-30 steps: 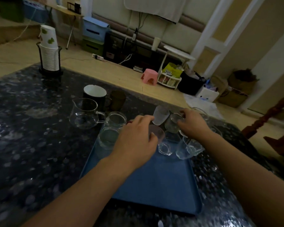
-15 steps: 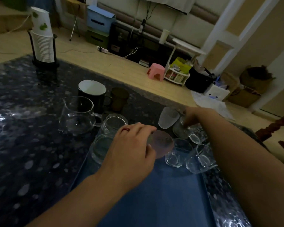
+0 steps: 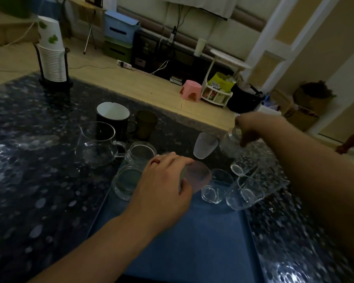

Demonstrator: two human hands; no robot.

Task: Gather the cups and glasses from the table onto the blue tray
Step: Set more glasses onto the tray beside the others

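- Since a moment ago, the right hand (image 3: 251, 127) has lifted a small clear glass (image 3: 230, 144) up off the table, and the left hand (image 3: 164, 184) has tipped its frosted cup (image 3: 196, 175) over a bit more.
- Far left, a stack of paper cups (image 3: 52, 58) stands in a black holder. It is well apart from the rest.
- Next comes a glass pitcher (image 3: 96, 146), with a black mug (image 3: 113, 119) and a brown cup (image 3: 146, 123) behind it. All three sit on the dark table (image 3: 29, 180), not on the tray.
- Two clear jars (image 3: 131, 176) stand at the left edge of the blue tray (image 3: 192, 242).
- The left hand's fingers wrap around the frosted cup, which is tilted just above the tray.
- A second frosted cup (image 3: 204, 145) stands on the table behind the tray.
- Two short glasses (image 3: 231, 190) stand on the tray, close together.
- The right hand's fingers pinch the small clear glass at its rim, up in the air near the tray's far right corner.
- To do this well, I think each hand should set its cup down straight, in a bare spot, and not bump the other glasses.
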